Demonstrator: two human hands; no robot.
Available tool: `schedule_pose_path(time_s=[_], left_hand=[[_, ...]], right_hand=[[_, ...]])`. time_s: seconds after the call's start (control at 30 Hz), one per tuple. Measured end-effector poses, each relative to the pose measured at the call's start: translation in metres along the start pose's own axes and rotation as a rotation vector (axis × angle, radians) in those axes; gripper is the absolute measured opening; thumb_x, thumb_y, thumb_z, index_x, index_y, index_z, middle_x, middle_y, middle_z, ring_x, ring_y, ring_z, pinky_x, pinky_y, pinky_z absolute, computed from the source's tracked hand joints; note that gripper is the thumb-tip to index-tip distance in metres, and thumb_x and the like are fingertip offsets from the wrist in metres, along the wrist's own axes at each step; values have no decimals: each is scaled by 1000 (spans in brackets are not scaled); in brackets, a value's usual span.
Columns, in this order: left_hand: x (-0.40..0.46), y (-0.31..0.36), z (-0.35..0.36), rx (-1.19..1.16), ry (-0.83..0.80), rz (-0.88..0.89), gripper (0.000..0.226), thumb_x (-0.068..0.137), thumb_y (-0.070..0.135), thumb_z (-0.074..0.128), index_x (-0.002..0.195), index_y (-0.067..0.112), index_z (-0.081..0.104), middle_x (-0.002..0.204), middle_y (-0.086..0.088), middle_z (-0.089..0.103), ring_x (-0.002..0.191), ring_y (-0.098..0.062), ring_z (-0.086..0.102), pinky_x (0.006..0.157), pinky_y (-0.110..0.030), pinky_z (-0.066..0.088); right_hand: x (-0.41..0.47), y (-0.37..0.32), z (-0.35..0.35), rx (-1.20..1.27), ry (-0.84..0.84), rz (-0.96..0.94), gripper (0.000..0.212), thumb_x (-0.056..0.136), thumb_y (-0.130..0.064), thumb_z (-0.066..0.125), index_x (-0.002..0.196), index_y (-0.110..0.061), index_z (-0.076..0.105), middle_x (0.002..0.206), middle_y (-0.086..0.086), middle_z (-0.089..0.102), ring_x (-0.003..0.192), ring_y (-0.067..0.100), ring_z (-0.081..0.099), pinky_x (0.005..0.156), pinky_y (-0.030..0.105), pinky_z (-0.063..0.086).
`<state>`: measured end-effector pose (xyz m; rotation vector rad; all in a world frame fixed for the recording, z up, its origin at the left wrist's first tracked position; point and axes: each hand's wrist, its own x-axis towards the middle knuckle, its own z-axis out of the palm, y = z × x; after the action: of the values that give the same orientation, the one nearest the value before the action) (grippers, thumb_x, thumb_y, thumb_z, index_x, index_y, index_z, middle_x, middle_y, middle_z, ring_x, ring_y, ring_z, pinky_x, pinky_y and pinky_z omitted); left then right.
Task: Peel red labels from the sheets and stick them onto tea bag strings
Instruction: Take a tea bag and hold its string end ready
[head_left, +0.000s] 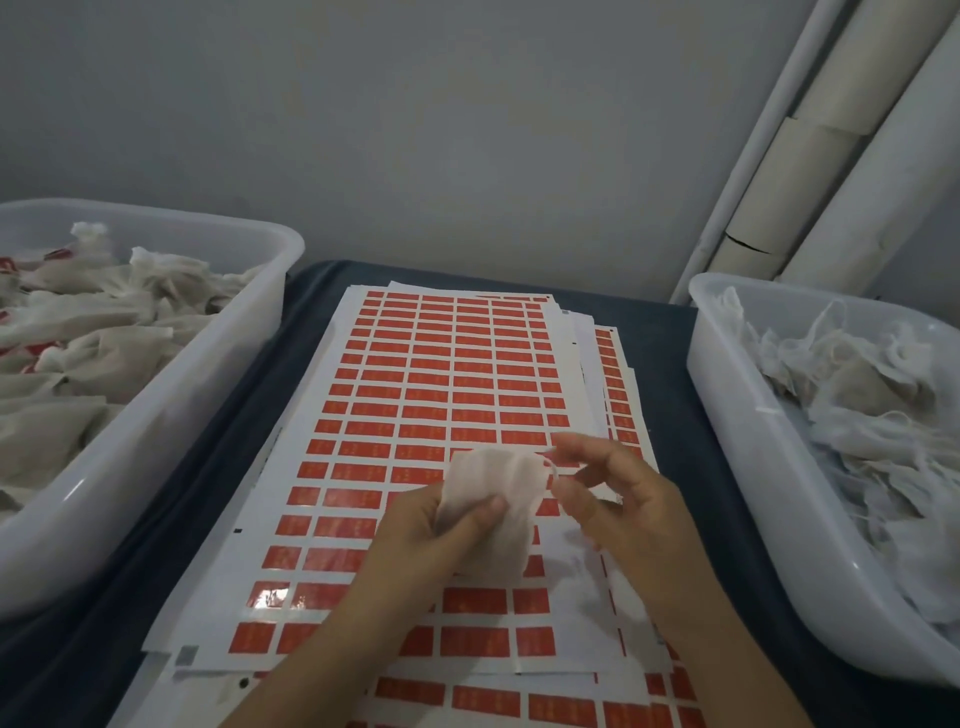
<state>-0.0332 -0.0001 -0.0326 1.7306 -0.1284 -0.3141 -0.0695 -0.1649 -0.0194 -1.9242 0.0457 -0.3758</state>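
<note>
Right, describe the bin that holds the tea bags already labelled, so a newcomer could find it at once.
Start at the stack of red label sheets on the dark cloth in the middle. A white plastic bin stands on each side of it; take the left bin. Its bags show bits of red label among them, while those in the right bin are plain white with loose strings.

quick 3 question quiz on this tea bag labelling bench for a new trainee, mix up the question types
1. True or false: the left hand grips a tea bag.
2. Which tub holds bags that already show red labels? A) left tub B) right tub
3. What lies flat under both hands?

Key
1. True
2. A
3. The label sheets; the right hand pinches near the bag's top edge above them.
</note>
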Motion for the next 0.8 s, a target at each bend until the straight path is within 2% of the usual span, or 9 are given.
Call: schedule_pose_path(time_s=[0.07, 0.13, 0.23, 0.33, 0.4, 0.47, 0.57, 0.7, 0.8], left_hand=[[-2, 0, 1, 18, -9, 9, 15, 75, 46, 61, 76, 31, 58, 73, 19, 63, 69, -1, 61, 47, -2, 41], [-3, 2, 0, -31, -35, 29, 24, 64, 52, 61, 80, 34, 59, 71, 20, 64, 71, 2, 63, 48, -2, 42], [-4, 6, -1, -99, -150, 156, 40, 54, 56, 66, 93, 45, 63, 87, 29, 63, 84, 9, 60, 57, -9, 49], [-7, 11, -1, -105, -194, 299, 23, 61, 47, 66, 84, 47, 69, 85, 21, 68, 80, 3, 64, 59, -9, 50], [-8, 12, -2, -157, -166, 325, 17, 62, 46, 64, 77, 39, 71, 75, 12, 71, 70, -1, 66, 55, -8, 48], [-7, 12, -3, -122, -113, 334, 16, 64, 46, 61, 72, 35, 69, 67, 13, 69, 66, -1, 64, 54, -6, 46], [-5, 10, -4, -33, -42, 317, 18, 65, 49, 59, 67, 33, 66, 69, 18, 68, 74, 0, 64, 58, -5, 46], [-2, 10, -4, -88, 17, 273, 37, 56, 61, 57, 76, 33, 68, 82, 18, 69, 85, 0, 61, 56, -6, 47], [0, 10, -2, -30, -14, 262, 33, 62, 65, 58, 85, 43, 65, 97, 32, 62, 95, 10, 54, 60, -2, 45]], right_hand=[[-3, 0, 1, -40, 4, -9, 18, 68, -44, 58, 85, -36, 62, 86, -40, 62, 90, -13, 58, 67, -3, 41], [-4, 1, 0, -31, 18, -8, 12, 69, -42, 58, 79, -35, 62, 83, -38, 63, 88, -13, 58, 67, -3, 41], [-6, -2, 3, -68, -46, -88, 7, 72, -43, 58, 76, -38, 61, 87, -27, 66, 87, -4, 61, 69, 4, 46], [-8, -4, 6, -158, -118, -199, 5, 76, -43, 58, 77, -47, 60, 88, -24, 66, 83, 2, 62, 72, 12, 50], [-8, -6, 3, -162, -95, -183, 4, 76, -41, 59, 76, -45, 60, 88, -25, 66, 84, 1, 61, 71, 10, 49], [-6, -7, 0, -149, -65, -147, 3, 74, -39, 58, 76, -40, 60, 87, -25, 65, 85, 0, 61, 71, 7, 48], [-7, -11, -5, -24, -29, -41, 11, 71, -40, 57, 75, -31, 61, 88, -22, 68, 87, 1, 63, 71, 7, 49], [-8, -12, -12, 260, 43, 118, 20, 71, -39, 57, 77, -20, 62, 86, -3, 72, 80, 19, 67, 73, 27, 57], [-8, -12, -9, 415, 43, 171, 20, 75, -33, 55, 78, -14, 60, 76, -4, 70, 64, 14, 64, 64, 21, 55]])
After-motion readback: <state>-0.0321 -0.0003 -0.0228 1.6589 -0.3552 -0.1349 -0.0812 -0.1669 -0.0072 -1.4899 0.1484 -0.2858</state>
